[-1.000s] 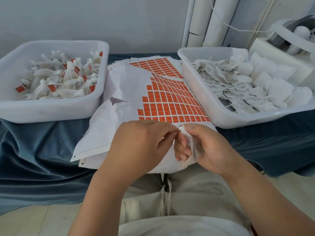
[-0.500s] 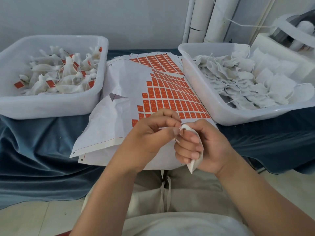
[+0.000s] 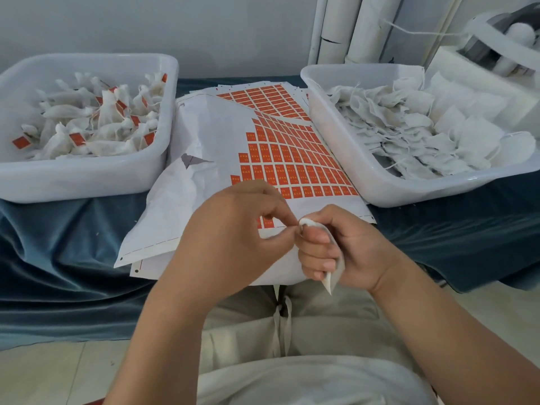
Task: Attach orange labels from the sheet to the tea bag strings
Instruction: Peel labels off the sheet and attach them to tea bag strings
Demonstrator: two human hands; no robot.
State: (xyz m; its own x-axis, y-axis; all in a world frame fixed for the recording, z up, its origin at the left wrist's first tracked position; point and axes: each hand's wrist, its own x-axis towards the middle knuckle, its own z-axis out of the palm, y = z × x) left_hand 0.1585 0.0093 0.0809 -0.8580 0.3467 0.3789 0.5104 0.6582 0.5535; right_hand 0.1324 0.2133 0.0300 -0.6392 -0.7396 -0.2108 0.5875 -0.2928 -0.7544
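left hand (image 3: 233, 229) pinching tea bag (image 3: 336, 271) top | right hand (image 3: 347, 252) curled round it

Label sheet (image 3: 280, 153) between left tub (image 3: 87, 182), right tub (image 3: 388, 185).

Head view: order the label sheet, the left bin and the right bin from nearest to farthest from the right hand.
1. Label sheet, just under and ahead of the right hand.
2. Right bin, ahead to the right, holding unlabelled tea bags.
3. Left bin, far left across the sheet, holding labelled tea bags.
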